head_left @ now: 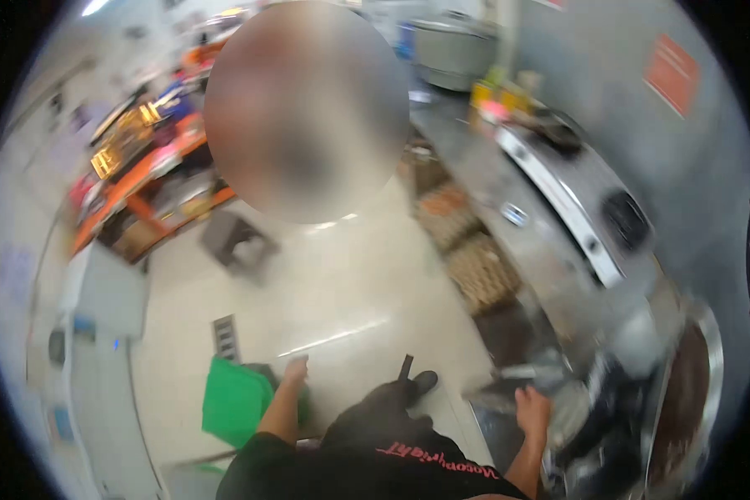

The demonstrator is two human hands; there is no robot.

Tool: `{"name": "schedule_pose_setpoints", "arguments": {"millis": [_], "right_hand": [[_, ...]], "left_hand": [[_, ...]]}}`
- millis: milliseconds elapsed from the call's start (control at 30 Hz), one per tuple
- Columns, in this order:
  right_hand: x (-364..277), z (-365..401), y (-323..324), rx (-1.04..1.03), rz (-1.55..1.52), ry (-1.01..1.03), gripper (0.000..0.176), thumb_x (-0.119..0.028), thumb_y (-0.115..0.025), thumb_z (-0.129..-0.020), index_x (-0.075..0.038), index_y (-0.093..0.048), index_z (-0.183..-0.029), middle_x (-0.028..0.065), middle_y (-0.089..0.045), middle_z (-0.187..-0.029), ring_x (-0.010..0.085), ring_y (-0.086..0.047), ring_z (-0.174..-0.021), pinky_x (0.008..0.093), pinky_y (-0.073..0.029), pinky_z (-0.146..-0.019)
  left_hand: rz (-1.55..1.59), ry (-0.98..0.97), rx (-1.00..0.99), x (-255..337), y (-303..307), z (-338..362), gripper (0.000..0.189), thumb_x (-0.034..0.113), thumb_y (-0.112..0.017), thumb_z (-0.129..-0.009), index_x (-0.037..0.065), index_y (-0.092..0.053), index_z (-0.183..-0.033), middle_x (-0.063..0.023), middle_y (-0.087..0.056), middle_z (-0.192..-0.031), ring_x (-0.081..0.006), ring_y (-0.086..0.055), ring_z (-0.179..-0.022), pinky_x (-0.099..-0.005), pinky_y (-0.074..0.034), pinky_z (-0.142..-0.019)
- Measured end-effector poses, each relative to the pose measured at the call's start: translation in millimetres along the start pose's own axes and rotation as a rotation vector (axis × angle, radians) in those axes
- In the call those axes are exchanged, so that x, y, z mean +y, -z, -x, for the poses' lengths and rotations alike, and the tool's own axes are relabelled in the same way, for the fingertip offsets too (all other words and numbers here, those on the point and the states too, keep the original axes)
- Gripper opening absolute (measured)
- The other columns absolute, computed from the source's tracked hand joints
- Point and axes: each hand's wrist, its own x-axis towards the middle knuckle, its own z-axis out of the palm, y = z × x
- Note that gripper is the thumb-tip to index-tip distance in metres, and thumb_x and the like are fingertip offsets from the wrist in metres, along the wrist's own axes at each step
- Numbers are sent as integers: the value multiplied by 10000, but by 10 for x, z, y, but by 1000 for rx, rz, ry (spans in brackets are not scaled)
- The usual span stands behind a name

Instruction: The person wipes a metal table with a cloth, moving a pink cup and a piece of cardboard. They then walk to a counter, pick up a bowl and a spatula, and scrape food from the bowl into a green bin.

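Note:
My left hand [295, 370] hangs above the tiled floor, just right of a green bin [238, 402]; its fingers are smeared by motion. On the other side, my right hand [533, 408] is closed at the counter's near end. A flat grey piece [493, 392] lies right by its fingers, but blur hides whether the hand grips it. Close to this hand stand blurred metal and clear wares [568, 408] at the sink area. A large round brown board or lid [682, 408] with a pale rim leans at the far right.
A gas stove [571, 187] sits on the metal counter [521, 250] along the right wall, with a large pot [454, 54] farther back. Brown boxes [482, 271] are below the counter. A dark stool [237, 242] stands on the floor, and a white cabinet [104, 287] is at left.

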Motion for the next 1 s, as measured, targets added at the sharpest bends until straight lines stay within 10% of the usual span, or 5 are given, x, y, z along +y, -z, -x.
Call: {"name": "schedule_pose_setpoints", "arguments": {"millis": [200, 500, 600, 933, 1000], "right_hand": [[-1533, -469, -636, -385, -139, 404, 451, -440, -680, -895, -44, -743, -1101, 226, -737, -1011, 408, -687, -1022, 456, -531, -917], [-3735, -1640, -2221, -1026, 295, 687, 479, -511, -700, -883, -72, -760, -1063, 189, -735, -953, 345, -690, -932, 410, -520, -938], [-3240, -2211, -3366, -561, -8, 897, 558, -549, -732, -835, -91, -742, -1154, 231, -724, -1011, 344, -689, -983, 394, -524, -945], [-2945, -2920, -3500, -1061, -88, -593, 685, -402, -728, -889, 40, -552, -1381, 253, -596, -1356, 361, -561, -1259, 416, -488, -1032], [-3254, -3127, -3672, -1057, -178, -688, 665, -404, -713, -905, 30, -554, -1384, 247, -614, -1325, 356, -585, -1222, 423, -493, -1025]], "left_hand": [[314, 207, -226, -1962, 520, 170, 353, 468, -543, -981, 134, -621, -1064, -72, -611, -860, -269, -590, -713, -470, -451, -555], [636, 385, -651, -1537, -82, -771, 461, 473, -555, -1021, 85, -659, -1246, -67, -689, -1250, -263, -662, -1105, -406, -526, -934], [664, 344, -373, -904, 757, -855, 484, 482, -562, -1009, 82, -652, -1266, -95, -686, -1239, -261, -668, -1077, -428, -536, -877], [538, 94, 70, -171, 1666, -2075, 402, 319, -563, -971, 28, -595, -1247, -177, -697, -1145, -319, -701, -919, -494, -577, -779], [-721, -334, -72, -236, 1696, -2295, 378, 286, -575, -937, 37, -657, -1210, -213, -698, -1172, -390, -706, -967, -550, -558, -860]]}}
